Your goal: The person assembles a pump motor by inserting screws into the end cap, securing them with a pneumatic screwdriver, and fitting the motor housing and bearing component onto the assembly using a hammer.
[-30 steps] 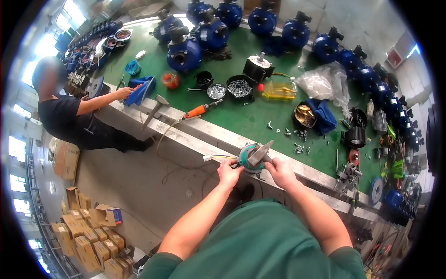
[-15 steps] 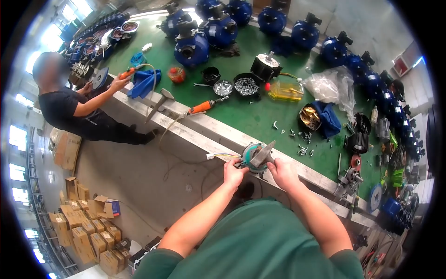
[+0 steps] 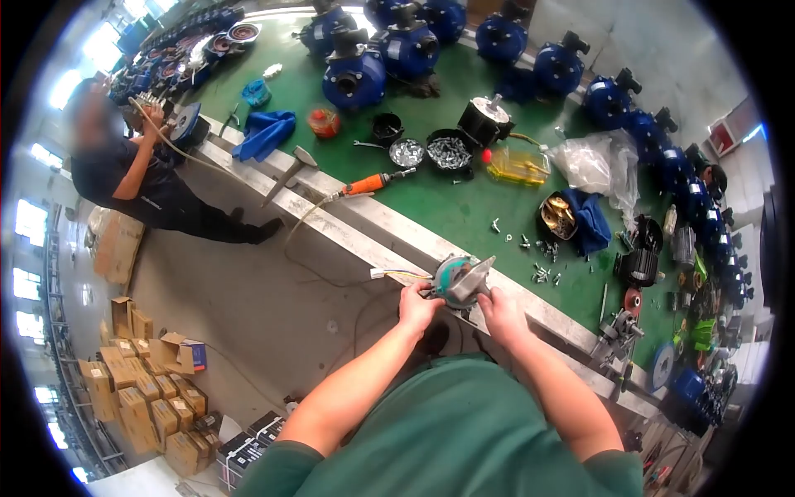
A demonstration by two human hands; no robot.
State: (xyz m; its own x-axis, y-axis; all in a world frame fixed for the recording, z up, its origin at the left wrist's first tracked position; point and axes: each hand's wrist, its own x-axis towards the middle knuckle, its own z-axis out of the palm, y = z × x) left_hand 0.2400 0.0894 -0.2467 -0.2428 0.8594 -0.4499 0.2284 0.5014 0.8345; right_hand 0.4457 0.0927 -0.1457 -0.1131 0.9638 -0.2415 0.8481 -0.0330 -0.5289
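Observation:
In front of me at the bench edge is a round motor part (image 3: 448, 272) with a teal ring and coloured wires ending in a white connector (image 3: 378, 273). Its left rim is gripped by my left hand (image 3: 419, 307), thumb and fingers closed. A grey, wedge-shaped metal piece (image 3: 476, 280) lies across the front of the part and hides much of it. My right hand (image 3: 503, 316) is closed at the right side, beside the metal piece; its fingertips are partly hidden, so I cannot tell which of the two it grips.
Loose bolts (image 3: 542, 273), a bowl of brass parts (image 3: 556, 217), an orange power driver (image 3: 364, 185) and a yellow-liquid bottle (image 3: 517, 166) lie on the green bench. Blue pump housings (image 3: 354, 79) line the back. A co-worker (image 3: 124, 166) stands left; cartons (image 3: 149, 398) sit on the floor.
The co-worker has drawn the orange tool back from the bench and raised both hands near the chest. My hands and the motor part stay almost in place; the view has shifted slightly.

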